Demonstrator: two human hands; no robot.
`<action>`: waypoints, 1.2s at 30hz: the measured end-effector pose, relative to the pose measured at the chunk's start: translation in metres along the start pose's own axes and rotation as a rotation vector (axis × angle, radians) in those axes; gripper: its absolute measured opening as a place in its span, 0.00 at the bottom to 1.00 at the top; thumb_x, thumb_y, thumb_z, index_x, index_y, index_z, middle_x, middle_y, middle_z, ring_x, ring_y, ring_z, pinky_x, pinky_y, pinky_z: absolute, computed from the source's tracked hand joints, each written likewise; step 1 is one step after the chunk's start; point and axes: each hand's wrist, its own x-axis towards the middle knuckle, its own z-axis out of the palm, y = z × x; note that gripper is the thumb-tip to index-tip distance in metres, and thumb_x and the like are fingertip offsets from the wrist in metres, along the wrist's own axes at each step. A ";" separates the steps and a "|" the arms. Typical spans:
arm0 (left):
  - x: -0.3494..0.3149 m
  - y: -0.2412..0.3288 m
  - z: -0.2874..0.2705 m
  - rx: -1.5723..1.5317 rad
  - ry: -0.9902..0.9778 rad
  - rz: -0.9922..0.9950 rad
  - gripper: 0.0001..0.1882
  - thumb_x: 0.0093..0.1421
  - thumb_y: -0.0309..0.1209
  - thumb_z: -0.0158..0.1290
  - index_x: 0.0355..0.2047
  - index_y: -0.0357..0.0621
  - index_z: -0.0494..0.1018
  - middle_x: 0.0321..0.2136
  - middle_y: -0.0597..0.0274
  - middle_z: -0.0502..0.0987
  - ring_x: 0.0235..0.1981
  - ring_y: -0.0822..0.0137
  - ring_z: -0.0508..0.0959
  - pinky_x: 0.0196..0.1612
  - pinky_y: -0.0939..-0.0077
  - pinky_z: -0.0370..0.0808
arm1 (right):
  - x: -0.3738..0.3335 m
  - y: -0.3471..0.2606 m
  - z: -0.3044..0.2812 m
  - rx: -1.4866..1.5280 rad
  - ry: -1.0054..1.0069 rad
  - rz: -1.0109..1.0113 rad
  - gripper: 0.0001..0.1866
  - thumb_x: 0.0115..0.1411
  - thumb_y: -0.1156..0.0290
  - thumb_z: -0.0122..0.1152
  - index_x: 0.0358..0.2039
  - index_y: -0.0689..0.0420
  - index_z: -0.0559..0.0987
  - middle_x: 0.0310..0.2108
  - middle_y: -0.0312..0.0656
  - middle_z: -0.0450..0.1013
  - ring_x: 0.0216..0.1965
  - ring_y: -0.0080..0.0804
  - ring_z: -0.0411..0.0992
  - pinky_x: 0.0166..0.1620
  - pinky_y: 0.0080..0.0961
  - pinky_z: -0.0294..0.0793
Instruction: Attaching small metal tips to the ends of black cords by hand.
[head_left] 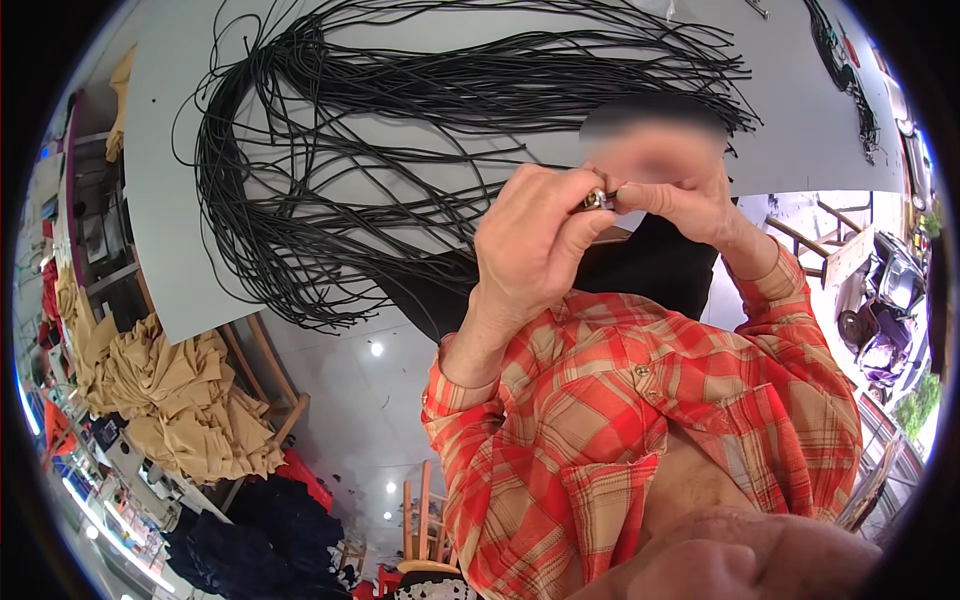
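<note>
My left hand (530, 235) is closed, thumb and forefinger pinching a small shiny metal fitting (597, 199). Its exact kind is too small to tell. Right beside it, my right hand (690, 205) is closed too, its thumb tip against the fitting. Something dark and thin shows between the two thumbs, but I cannot make out what the right fingers grip. Part of the right hand is blurred. Beyond and to the left of both hands, a large bundle of thin black cords (400, 85) lies looped across the grey table (165, 220).
More dark cords (840, 75) lie at the table's far right. Black cloth (640, 270) is below my hands. Piled tan fabric (190, 400) stands at the left, dark fabric (260, 545) below it. Wooden stools (425, 515) stand on the tiled floor (350, 400).
</note>
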 end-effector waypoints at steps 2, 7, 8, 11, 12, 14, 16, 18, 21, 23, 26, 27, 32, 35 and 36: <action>-0.002 0.000 -0.002 -0.242 0.031 -0.189 0.10 0.49 0.27 0.57 0.31 0.38 0.71 0.22 0.62 0.72 0.23 0.65 0.69 0.26 0.76 0.67 | 0.001 -0.003 0.002 0.240 -0.020 0.131 0.06 0.55 0.74 0.56 0.29 0.64 0.71 0.28 0.40 0.71 0.29 0.29 0.70 0.39 0.30 0.70; -0.004 -0.004 -0.001 -0.899 0.380 -0.416 0.12 0.59 0.31 0.50 0.38 0.34 0.70 0.32 0.62 0.73 0.31 0.74 0.70 0.36 0.81 0.68 | 0.017 0.001 0.014 0.335 0.082 -0.091 0.13 0.60 0.71 0.47 0.43 0.65 0.66 0.38 0.44 0.68 0.41 0.31 0.69 0.47 0.27 0.66; -0.004 -0.003 -0.001 -0.885 0.370 -0.410 0.12 0.59 0.31 0.50 0.38 0.34 0.70 0.32 0.62 0.73 0.31 0.74 0.70 0.36 0.81 0.68 | 0.021 0.005 0.010 0.346 0.078 -0.023 0.15 0.60 0.72 0.44 0.47 0.63 0.64 0.42 0.44 0.67 0.45 0.31 0.67 0.51 0.27 0.64; -0.002 0.003 0.006 -0.853 0.519 -0.351 0.15 0.60 0.34 0.49 0.39 0.33 0.70 0.30 0.62 0.73 0.31 0.73 0.70 0.38 0.82 0.66 | 0.025 0.002 0.027 0.317 0.113 0.028 0.19 0.56 0.76 0.47 0.48 0.63 0.64 0.44 0.43 0.67 0.46 0.30 0.67 0.52 0.26 0.63; -0.001 0.004 0.004 -0.842 0.507 -0.345 0.15 0.60 0.34 0.49 0.39 0.33 0.70 0.30 0.62 0.73 0.31 0.73 0.70 0.38 0.82 0.66 | 0.026 0.000 0.034 0.124 0.058 -0.042 0.20 0.54 0.75 0.50 0.49 0.62 0.64 0.44 0.44 0.68 0.45 0.30 0.68 0.51 0.25 0.64; -0.001 0.007 0.001 -0.835 0.543 -0.401 0.15 0.60 0.35 0.48 0.39 0.33 0.70 0.29 0.61 0.73 0.30 0.73 0.71 0.36 0.81 0.66 | 0.026 -0.001 0.041 -0.067 0.014 -0.120 0.22 0.53 0.75 0.53 0.50 0.61 0.64 0.43 0.44 0.69 0.44 0.30 0.69 0.49 0.24 0.66; 0.000 0.007 -0.003 -0.845 0.529 -0.394 0.15 0.61 0.35 0.47 0.39 0.33 0.69 0.30 0.60 0.74 0.29 0.73 0.71 0.33 0.81 0.67 | 0.028 0.000 0.045 -0.061 0.012 0.039 0.24 0.52 0.73 0.57 0.50 0.60 0.63 0.38 0.44 0.71 0.39 0.33 0.71 0.42 0.24 0.70; -0.001 0.007 -0.006 -0.831 0.532 -0.468 0.15 0.61 0.36 0.46 0.39 0.34 0.70 0.30 0.59 0.74 0.28 0.73 0.71 0.33 0.81 0.68 | 0.026 -0.003 0.042 -0.104 0.028 0.002 0.23 0.52 0.72 0.58 0.49 0.59 0.65 0.32 0.44 0.72 0.33 0.33 0.73 0.34 0.25 0.71; 0.004 0.008 -0.009 -0.826 0.597 -0.466 0.15 0.61 0.34 0.46 0.40 0.33 0.69 0.31 0.59 0.74 0.28 0.74 0.71 0.33 0.82 0.69 | 0.023 0.007 0.043 -0.370 0.166 -0.275 0.11 0.50 0.75 0.58 0.37 0.58 0.73 0.21 0.41 0.71 0.23 0.36 0.71 0.28 0.26 0.69; 0.007 0.011 -0.010 -0.841 0.631 -0.447 0.15 0.61 0.33 0.46 0.41 0.32 0.69 0.33 0.59 0.74 0.29 0.74 0.71 0.34 0.83 0.69 | 0.023 0.008 0.038 -0.457 0.126 -0.278 0.10 0.50 0.76 0.59 0.35 0.58 0.74 0.22 0.41 0.71 0.23 0.37 0.70 0.28 0.27 0.69; 0.011 0.013 -0.015 -0.833 0.685 -0.455 0.15 0.61 0.33 0.46 0.41 0.32 0.69 0.33 0.59 0.73 0.30 0.75 0.71 0.36 0.84 0.69 | 0.026 0.005 0.032 -0.583 0.052 -0.247 0.10 0.49 0.76 0.59 0.34 0.58 0.74 0.24 0.42 0.72 0.24 0.38 0.71 0.27 0.27 0.68; 0.012 0.012 -0.015 -0.820 0.675 -0.430 0.14 0.61 0.32 0.46 0.41 0.31 0.69 0.33 0.59 0.74 0.29 0.75 0.72 0.35 0.84 0.70 | 0.028 0.004 0.031 -0.621 0.018 -0.212 0.10 0.49 0.77 0.59 0.34 0.57 0.74 0.26 0.42 0.72 0.25 0.38 0.71 0.27 0.26 0.69; 0.013 0.012 -0.012 -0.682 0.553 -0.399 0.13 0.61 0.30 0.47 0.41 0.31 0.69 0.33 0.58 0.75 0.28 0.73 0.74 0.35 0.83 0.71 | 0.043 -0.011 0.011 -0.341 0.211 -0.286 0.13 0.49 0.75 0.58 0.37 0.58 0.74 0.31 0.41 0.73 0.32 0.33 0.73 0.34 0.22 0.71; 0.013 0.015 -0.008 -0.571 0.492 -0.401 0.13 0.58 0.28 0.50 0.40 0.30 0.70 0.32 0.58 0.75 0.29 0.72 0.75 0.34 0.81 0.72 | 0.050 -0.026 0.005 -0.361 0.211 -0.447 0.12 0.49 0.75 0.58 0.36 0.60 0.74 0.31 0.41 0.73 0.31 0.31 0.73 0.33 0.21 0.70; 0.013 0.014 -0.006 -0.577 0.487 -0.404 0.13 0.58 0.28 0.50 0.40 0.30 0.70 0.32 0.58 0.75 0.29 0.72 0.75 0.34 0.81 0.72 | 0.051 -0.024 0.005 -0.365 0.216 -0.441 0.12 0.49 0.75 0.58 0.36 0.60 0.74 0.31 0.41 0.73 0.31 0.31 0.73 0.33 0.21 0.70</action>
